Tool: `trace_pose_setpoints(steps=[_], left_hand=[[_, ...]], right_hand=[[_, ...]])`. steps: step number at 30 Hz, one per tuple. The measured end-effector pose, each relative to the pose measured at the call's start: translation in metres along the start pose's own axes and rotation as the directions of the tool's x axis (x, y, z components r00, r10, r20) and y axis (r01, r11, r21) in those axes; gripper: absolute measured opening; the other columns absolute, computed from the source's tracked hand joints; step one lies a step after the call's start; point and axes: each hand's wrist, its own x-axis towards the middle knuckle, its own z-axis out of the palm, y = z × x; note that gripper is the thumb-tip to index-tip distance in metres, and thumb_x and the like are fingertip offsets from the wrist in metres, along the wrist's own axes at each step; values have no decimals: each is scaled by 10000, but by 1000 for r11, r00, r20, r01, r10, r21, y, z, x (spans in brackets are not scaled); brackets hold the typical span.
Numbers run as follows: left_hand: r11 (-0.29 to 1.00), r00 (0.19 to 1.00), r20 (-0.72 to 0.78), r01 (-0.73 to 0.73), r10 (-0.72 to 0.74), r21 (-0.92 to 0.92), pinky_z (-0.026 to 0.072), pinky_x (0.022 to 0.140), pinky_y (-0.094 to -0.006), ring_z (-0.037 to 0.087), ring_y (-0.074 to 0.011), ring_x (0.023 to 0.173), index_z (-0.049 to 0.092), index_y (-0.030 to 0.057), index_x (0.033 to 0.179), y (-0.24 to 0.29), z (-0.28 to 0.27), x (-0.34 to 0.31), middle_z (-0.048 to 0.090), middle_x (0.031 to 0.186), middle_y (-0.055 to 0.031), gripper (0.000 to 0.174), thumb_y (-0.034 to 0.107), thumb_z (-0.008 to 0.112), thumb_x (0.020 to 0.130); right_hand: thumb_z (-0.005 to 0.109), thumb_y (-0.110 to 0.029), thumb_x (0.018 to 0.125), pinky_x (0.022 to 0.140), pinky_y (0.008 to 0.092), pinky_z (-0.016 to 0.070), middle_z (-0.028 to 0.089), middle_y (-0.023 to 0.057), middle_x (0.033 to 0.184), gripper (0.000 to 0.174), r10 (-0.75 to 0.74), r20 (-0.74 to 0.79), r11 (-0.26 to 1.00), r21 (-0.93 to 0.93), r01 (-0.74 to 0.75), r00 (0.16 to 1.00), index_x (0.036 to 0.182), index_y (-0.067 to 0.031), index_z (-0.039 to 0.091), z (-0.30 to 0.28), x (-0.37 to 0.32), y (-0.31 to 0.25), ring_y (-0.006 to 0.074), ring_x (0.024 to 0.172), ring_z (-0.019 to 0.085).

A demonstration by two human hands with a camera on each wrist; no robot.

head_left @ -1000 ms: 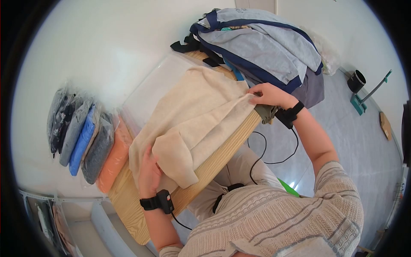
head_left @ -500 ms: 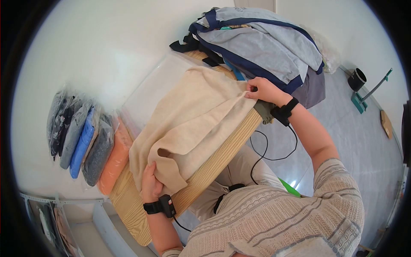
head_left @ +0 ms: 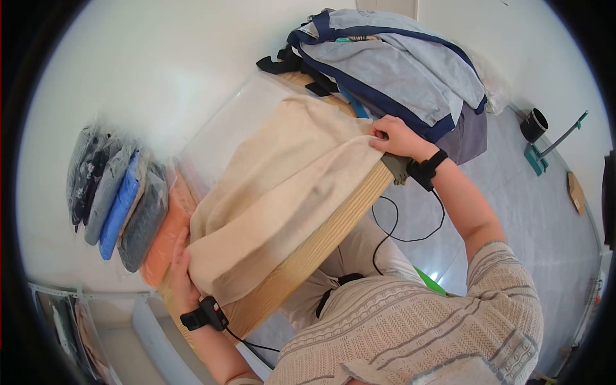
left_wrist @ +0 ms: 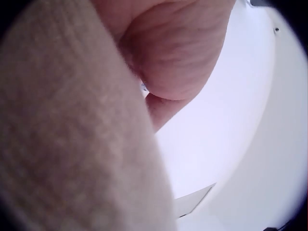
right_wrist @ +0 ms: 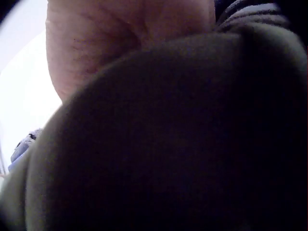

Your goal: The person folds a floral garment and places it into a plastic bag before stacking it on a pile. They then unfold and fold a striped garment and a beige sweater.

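A beige sweater [head_left: 276,186] lies spread over the wooden table in the head view. At its far right corner my right hand [head_left: 399,137] pinches the edge between thumb and curled fingers. My left hand [head_left: 184,273] is at the near left end, its fingers extended along the sweater's edge. In the left wrist view the fabric [left_wrist: 72,139] fills the left side, close beside the heel of my hand [left_wrist: 178,48]. Dark olive cloth [right_wrist: 144,139] covers most of the right wrist view, hiding my right fingertips.
Bagged folded clothes, including an orange one [head_left: 168,237], lean in a row at the left. Clear plastic [head_left: 224,115] lies behind the sweater. A grey and navy heap of clothes [head_left: 391,64] takes up the table's far end. The wooden table [head_left: 308,263] edge faces my lap.
The sleeve folded at the near left has been laid out, and the sweater's near side now lies flatter. My left hand has moved left to its outer edge; my right hand keeps its pinch.
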Motion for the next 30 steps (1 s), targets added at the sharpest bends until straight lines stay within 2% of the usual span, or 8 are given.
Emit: trace_pose_setpoints(steps=[10,12,16,20,22,25,29,30], left_hand=[[806,902,64,348,-428,479,371,1007,-316,477,-216,1212,323,-2,1392,-27,-71,-35,476,1336,-123,766,-25,654,702],[696,962,-71,241,-265,676,382,999,-315,481,-210,1206,330,9,1391,-34,-83,-38,459,1349,-128,737,-48,623,717],[978,922,-342,-132,180,159,403,977,-313,481,-218,1199,378,20,1368,3,-64,-50,459,1346,-110,629,-16,598,780],[990,911,-389,-127,139,55,415,951,-312,498,-224,1167,410,17,1344,-1,-88,-56,482,1313,-112,591,16,618,791],[895,967,-254,116,-3,430,428,921,-306,535,-221,1100,432,17,1323,-32,-112,-57,523,1249,-114,560,8,619,796],[836,947,-230,309,-225,454,427,905,-285,542,-189,1063,443,21,1312,-49,-101,-62,555,1191,-88,555,-9,627,789],[703,970,-241,166,8,692,420,908,-266,530,-151,1065,442,32,1316,-49,-106,-63,564,1170,-69,573,-13,643,781],[868,950,-312,128,32,480,417,917,-269,525,-145,1070,454,32,1308,-34,-94,-67,562,1171,-61,572,-9,653,773]], right_hand=[[672,-116,671,742,310,437,563,57,755,204,-13,79,984,180,-1,997,851,-37,617,-5,-1,7,207,825,522],[669,-91,683,739,305,434,558,59,760,172,-7,67,981,192,-6,998,830,-32,603,-4,-1,8,203,825,523],[624,-41,674,762,307,421,550,63,773,132,-37,98,982,187,18,995,781,-27,549,-5,0,7,210,843,509],[620,-33,665,790,302,415,540,69,820,146,-38,50,984,179,29,998,782,-25,535,-3,-1,5,219,860,512],[620,-27,663,815,296,410,523,77,824,153,37,76,986,162,-49,996,778,-25,519,-4,-1,0,228,873,518],[622,-26,667,814,287,406,516,74,821,154,12,53,988,155,-20,999,777,-27,514,-1,0,-2,220,879,512],[615,-14,670,822,283,399,515,64,844,159,64,82,986,147,-75,995,788,-32,510,-3,0,-2,212,896,503],[612,-9,671,825,283,397,516,61,852,160,70,101,986,146,-84,992,792,-35,512,-4,0,0,211,901,501]])
